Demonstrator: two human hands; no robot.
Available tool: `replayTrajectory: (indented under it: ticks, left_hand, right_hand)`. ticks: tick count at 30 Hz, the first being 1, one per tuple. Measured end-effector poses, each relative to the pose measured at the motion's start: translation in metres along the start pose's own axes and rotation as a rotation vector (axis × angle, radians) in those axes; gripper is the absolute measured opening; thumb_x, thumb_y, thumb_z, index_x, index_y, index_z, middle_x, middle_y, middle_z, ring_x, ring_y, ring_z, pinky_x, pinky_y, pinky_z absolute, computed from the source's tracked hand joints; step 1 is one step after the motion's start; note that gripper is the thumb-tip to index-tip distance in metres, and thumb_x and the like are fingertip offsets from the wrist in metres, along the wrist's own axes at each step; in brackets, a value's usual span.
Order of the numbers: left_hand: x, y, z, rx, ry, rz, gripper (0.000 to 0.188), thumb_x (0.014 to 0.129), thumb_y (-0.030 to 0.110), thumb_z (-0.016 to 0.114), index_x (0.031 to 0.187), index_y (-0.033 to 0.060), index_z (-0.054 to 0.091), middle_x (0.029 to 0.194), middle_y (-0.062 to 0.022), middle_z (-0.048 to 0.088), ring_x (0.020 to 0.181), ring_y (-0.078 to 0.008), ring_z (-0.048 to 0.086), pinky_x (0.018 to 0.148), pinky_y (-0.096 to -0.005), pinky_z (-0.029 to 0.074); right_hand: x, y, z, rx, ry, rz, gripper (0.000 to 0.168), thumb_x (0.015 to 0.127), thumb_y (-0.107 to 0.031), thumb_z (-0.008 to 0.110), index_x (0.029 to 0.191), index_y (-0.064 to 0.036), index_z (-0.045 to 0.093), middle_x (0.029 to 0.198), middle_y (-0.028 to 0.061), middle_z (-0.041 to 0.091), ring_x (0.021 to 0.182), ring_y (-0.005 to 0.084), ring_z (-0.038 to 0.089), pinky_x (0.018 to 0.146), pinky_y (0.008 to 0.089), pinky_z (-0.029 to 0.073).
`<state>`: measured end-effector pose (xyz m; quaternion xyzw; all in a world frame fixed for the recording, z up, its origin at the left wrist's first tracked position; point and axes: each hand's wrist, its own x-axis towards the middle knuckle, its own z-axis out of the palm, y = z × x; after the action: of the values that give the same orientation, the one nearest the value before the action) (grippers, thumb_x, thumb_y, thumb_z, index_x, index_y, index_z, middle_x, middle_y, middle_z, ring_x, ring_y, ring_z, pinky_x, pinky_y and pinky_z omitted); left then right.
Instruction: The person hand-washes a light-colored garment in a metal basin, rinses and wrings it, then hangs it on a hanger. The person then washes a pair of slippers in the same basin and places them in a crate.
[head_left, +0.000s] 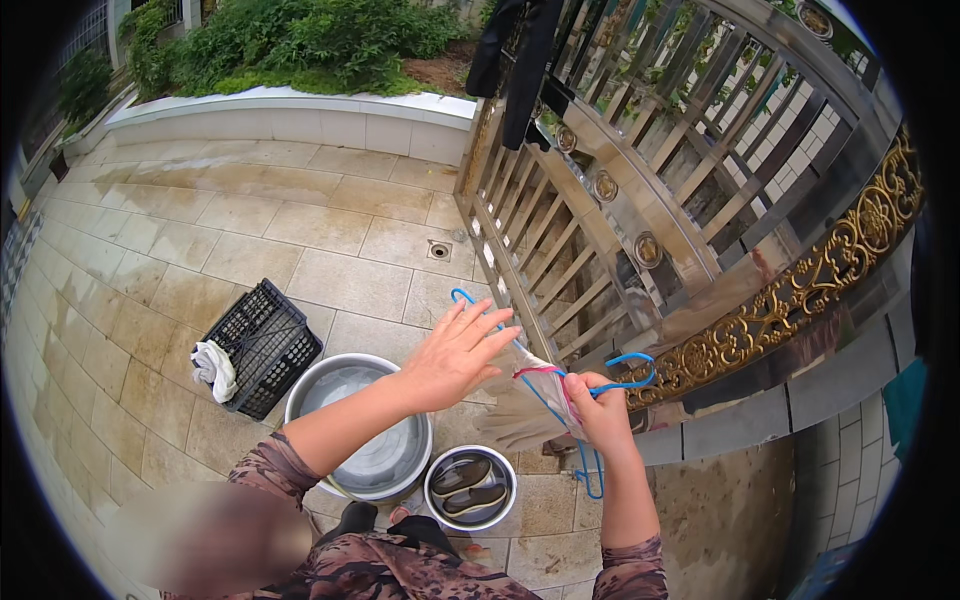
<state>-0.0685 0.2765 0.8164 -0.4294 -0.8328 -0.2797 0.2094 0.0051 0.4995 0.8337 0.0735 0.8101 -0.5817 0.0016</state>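
My right hand (604, 416) is closed around a blue clothes hanger (651, 367), just below its hook. A thin whitish piece of fabric with pink edging (556, 396) lies over the hanger and hangs down beside my right thumb. My left hand (454, 349) is held out flat, palm down, fingers spread. It overlaps the hanger's far arm in view, and I cannot tell whether it touches it. Beneath my left forearm stands a large metal basin (360, 454) holding water. Right of it, a smaller basin (513, 491) contains a pair of dark shoes (472, 496).
A black plastic crate (262, 345) stands left of the large basin, a white cloth (215, 371) over its edge. A metal gate (592, 277) with gold ornament rises close on the right; dark clothing (523, 82) hangs on it. A floor drain (439, 250) sits in the wet tiles.
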Motion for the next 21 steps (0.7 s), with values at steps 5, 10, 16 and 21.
replayTrajectory:
  ticks: [5,10,16,21]
  left_hand:
    - [0.022,-0.005,0.02,-0.189,-0.329,0.091,0.024,0.073,0.028,0.057,0.089,0.0093,0.054,0.079,-0.0078,0.057,0.078,-0.0236,0.055,0.066,-0.0365,0.042]
    - [0.022,-0.013,0.035,-0.262,-0.19,0.148,0.017,0.075,0.028,0.055,0.074,0.0108,0.053,0.06,-0.0067,0.053,0.057,-0.0266,0.053,0.048,-0.0361,0.04]
    - [0.041,-0.016,0.021,-0.288,-0.085,0.106,0.016,0.075,0.028,0.055,0.073,0.0123,0.054,0.057,-0.0054,0.052,0.055,-0.0252,0.053,0.047,-0.0355,0.04]
    - [0.046,-0.012,0.001,-0.278,-0.109,0.106,0.016,0.076,0.028,0.055,0.072,0.0128,0.056,0.056,-0.0049,0.053,0.055,-0.0234,0.054,0.047,-0.0338,0.04]
  right_hand:
    - [0.003,-0.012,0.013,-0.013,-0.07,0.063,0.028,0.08,-0.028,0.056,0.066,-0.003,0.056,0.052,-0.0049,0.044,0.048,0.003,0.036,0.041,0.0209,0.026]
    - [0.007,-0.014,0.002,-0.01,-0.161,0.115,0.023,0.078,-0.026,0.058,0.076,-0.003,0.054,0.056,-0.0039,0.046,0.048,0.0042,0.038,0.044,0.0195,0.032]
    - [0.005,0.008,-0.023,0.044,-0.335,0.055,0.035,0.069,-0.018,0.068,0.095,-0.006,0.047,0.079,-0.0021,0.048,0.066,0.0031,0.04,0.058,0.0177,0.036]
    - [-0.007,0.034,-0.046,0.298,-0.441,0.082,0.04,0.07,-0.02,0.067,0.101,-0.004,0.047,0.087,0.0024,0.052,0.074,0.0059,0.048,0.061,0.0193,0.039]
